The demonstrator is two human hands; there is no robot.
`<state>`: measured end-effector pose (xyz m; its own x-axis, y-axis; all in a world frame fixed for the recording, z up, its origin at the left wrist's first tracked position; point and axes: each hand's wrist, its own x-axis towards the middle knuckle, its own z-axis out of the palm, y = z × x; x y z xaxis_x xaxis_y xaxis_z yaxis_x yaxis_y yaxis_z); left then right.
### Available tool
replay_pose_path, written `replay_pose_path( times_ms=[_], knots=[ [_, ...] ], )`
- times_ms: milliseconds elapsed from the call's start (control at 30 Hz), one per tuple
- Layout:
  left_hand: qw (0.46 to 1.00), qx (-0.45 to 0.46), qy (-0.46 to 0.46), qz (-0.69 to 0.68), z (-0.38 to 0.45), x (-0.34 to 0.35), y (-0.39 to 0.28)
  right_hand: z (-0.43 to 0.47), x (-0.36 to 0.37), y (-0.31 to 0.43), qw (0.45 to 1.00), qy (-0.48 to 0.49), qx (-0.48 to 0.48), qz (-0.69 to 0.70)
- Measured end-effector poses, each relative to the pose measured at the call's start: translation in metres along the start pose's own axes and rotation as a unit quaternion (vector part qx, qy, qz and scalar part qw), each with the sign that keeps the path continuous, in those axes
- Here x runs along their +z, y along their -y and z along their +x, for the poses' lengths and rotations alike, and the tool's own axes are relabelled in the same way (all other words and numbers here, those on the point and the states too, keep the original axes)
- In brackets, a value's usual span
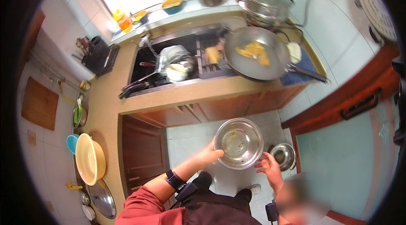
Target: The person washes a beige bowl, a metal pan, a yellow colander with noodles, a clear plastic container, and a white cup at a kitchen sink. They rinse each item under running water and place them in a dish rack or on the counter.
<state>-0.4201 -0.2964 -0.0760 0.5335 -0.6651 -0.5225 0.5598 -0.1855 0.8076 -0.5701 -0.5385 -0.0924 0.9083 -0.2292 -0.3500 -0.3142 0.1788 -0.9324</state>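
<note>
A stainless steel bowl (240, 144) with bits of food residue inside is held out over the floor in front of me. My left hand (209, 157) grips its left rim, the thumb lying over the edge. Just off the lower right side of the bowl is my right hand (270, 169), its fingers spread and holding nothing; whether a fingertip touches the rim is hard to tell. A wide frying pan (257, 71) on the counter contains a yellow-brown food (255, 52).
A sink (139, 69) holds a white bowl (177, 72) and other wares. A steamer pot (266, 6) stands at the back right. A beige basin (90, 160) is on the left counter. A metal pan (282, 157) sits on the floor near a glazed door (336, 149).
</note>
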Motion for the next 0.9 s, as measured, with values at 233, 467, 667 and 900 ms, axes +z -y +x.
replay_pose_path(
  times_ms=[233,467,667,900],
  knots=[
    [0.989,0.147,-0.032,-0.011,-0.058,-0.139,-0.069,0.116,0.176,0.06,0.987,0.069,0.131,0.062],
    [0.936,0.159,-0.25,-0.188,-0.055,-0.253,-0.126,0.315,0.256,0.125,0.973,0.069,0.059,0.214],
    [0.879,0.131,-0.401,-0.22,-0.073,-0.319,-0.155,0.556,0.298,0.16,0.954,-0.077,0.077,0.278],
    [0.831,0.075,-0.478,-0.276,-0.058,-0.347,-0.172,0.668,0.318,0.167,0.922,-0.098,0.082,0.366]
  ],
)
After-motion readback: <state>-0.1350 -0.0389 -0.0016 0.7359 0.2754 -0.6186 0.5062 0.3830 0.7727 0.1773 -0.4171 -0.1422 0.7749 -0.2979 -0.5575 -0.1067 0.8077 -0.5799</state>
